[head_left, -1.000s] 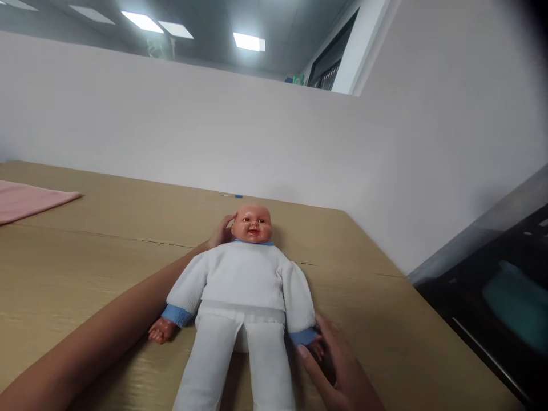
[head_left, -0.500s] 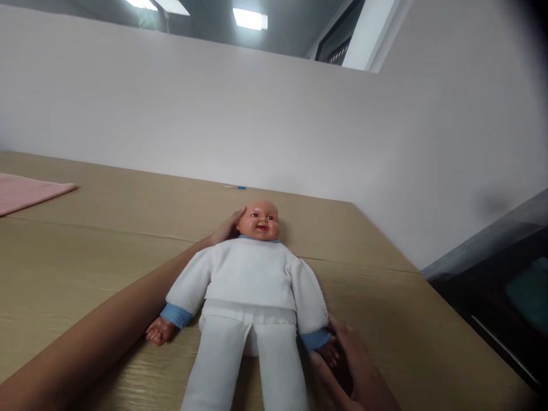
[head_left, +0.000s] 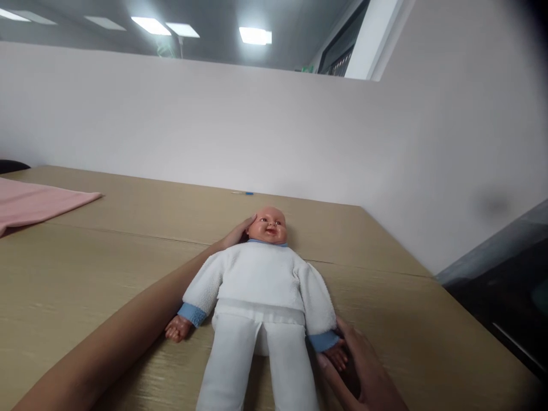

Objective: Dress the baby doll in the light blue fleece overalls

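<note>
A baby doll point(head_left: 262, 279) in a fleecy white top with blue cuffs and white trousers lies on its back on the table, head away from me. My left hand point(head_left: 240, 231) grips the side of its head, fingers partly hidden behind it, and my left forearm runs along the doll's side. On the other side, my right hand point(head_left: 357, 365) is curled round the doll's cuffed wrist, thumb below and fingers on the outer side. The doll's feet are out of view.
On the wooden table point(head_left: 141, 214), a pink cloth point(head_left: 43, 201) lies at the far left. A thin blue-and-clear pen-like item point(head_left: 247, 193) is near the back edge. A pale wall point(head_left: 257, 125) stands behind. Something dark point(head_left: 505, 302) is beyond the right edge.
The view has tilted up and shifted slightly, so the doll, table and cloth appear lower and further right. Both hands keep their places on the doll.
</note>
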Motion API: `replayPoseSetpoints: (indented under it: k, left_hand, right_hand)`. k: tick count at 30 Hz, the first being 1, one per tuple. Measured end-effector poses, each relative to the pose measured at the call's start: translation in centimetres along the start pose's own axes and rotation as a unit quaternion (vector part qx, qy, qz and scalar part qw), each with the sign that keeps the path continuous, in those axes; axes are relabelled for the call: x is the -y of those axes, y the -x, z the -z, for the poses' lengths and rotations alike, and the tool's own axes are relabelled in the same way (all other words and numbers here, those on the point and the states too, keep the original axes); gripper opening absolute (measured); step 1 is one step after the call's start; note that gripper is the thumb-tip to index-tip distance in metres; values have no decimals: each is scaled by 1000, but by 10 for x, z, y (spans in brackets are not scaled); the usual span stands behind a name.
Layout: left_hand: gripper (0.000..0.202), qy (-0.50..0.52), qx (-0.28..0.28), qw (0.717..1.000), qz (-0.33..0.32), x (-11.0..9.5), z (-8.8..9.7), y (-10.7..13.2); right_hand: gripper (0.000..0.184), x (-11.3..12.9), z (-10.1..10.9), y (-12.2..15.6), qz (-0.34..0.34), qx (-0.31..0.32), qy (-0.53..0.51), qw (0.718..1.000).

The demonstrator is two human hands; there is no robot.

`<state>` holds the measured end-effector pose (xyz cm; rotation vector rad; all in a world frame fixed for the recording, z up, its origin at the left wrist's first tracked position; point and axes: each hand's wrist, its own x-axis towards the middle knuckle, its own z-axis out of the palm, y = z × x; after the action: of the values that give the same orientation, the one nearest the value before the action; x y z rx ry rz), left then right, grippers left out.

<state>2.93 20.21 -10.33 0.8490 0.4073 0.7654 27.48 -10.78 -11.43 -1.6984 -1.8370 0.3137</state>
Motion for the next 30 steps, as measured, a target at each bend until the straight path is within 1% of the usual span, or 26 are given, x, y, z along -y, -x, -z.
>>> replayPoseSetpoints:
  k: [5,9,13,18,20,22,25,30]
  left_hand:
    - [64,-1,4,1000,1,2,2,-2]
    - [65,-2,3,1000,14,1,2,-1]
    - [64,-6,-4,1000,23,-1,-1,1]
    - [60,-3,-27,999,39,-3,-6,3]
    - [60,-8,-22,999,33,-4,-6,3]
    - [62,-37,-6,999,24,-5,-4,1]
    - [66,-102,15,994,32,-7,-1,-2]
    - [71,-181,25,982,47,-16,-4,-2]
  right_hand:
    - [51,5,1,-1,4,-9,9,1000]
    - [50,7,0,-1,10,-24,11,1000]
    - [53,5,-2,0,8,-21,11,1000]
    - [54,-2,-6,-1,9,-29,24,999]
    - [54,-2,-8,-1,11,-30,27,999]
    - [55,-1,-8,-1,10,-29,28,999]
    - [53,2,-8,-2,5,-36,26,999]
    - [48,7,-8,-6,11,-44,13,999]
